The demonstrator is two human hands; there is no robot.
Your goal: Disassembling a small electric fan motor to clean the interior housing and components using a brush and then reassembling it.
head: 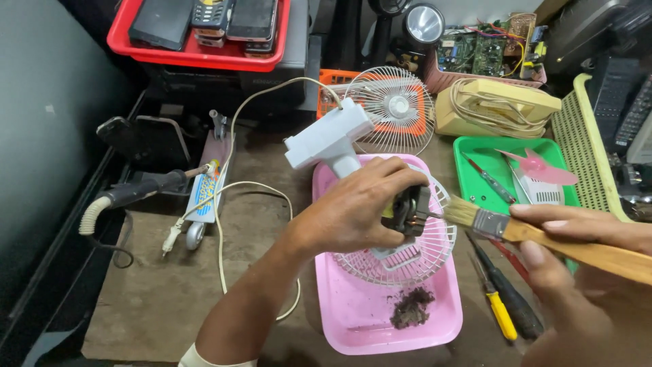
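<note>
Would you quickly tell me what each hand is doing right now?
Left hand: closed around the small fan motor, over the pink tray.
Right hand: closed on the wooden paintbrush, bristles at the motor.

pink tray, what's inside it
In the pink tray lie a white fan grille and a clump of dark dust. The left hand covers the tray's upper part.

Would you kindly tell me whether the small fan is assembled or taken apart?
Taken apart: the left hand holds the fan motor bare, one grille lies behind, the pink blades sit in the green tray.
</note>
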